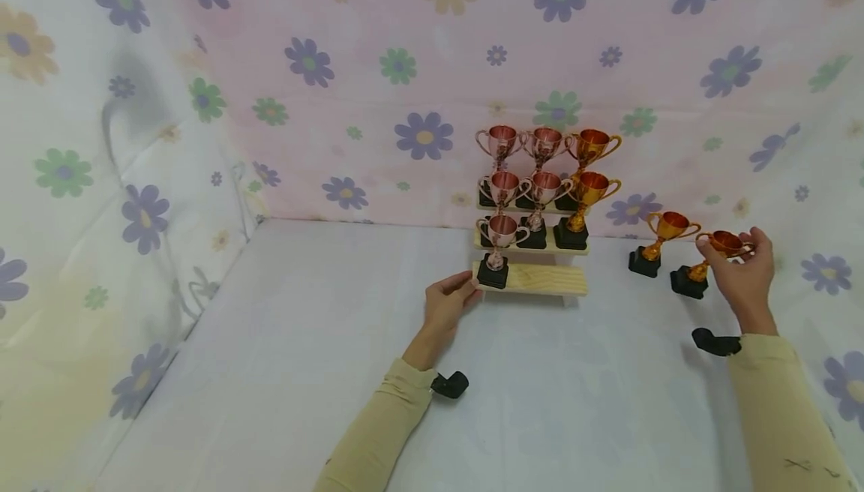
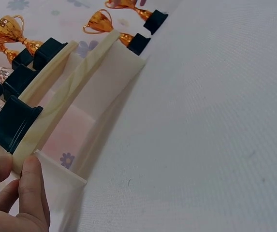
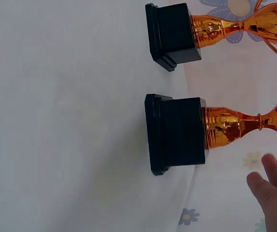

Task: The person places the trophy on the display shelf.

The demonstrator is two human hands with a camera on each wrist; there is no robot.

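A tiered wooden stand (image 1: 547, 279) holds several small cup trophies on black bases. On its lowest step, at the left end, is a rose-gold trophy (image 1: 502, 231). My left hand (image 1: 447, 303) pinches that end of the step between thumb and fingers, close to the trophy's base; the left wrist view shows this grip (image 2: 24, 193). To the right of the stand, my right hand (image 1: 745, 274) holds a gold trophy (image 1: 698, 272) by its cup, thumb and fingers on either side. In the right wrist view its black base (image 3: 179, 130) shows, but the cup is partly out of frame.
Another gold trophy (image 1: 664, 235) stands just left of the held one. Rose-gold and gold trophies (image 1: 589, 190) fill the upper steps. White cloth (image 1: 324, 342) covers the table, and a flowered fabric backdrop (image 1: 378, 139) rises behind and at the sides.
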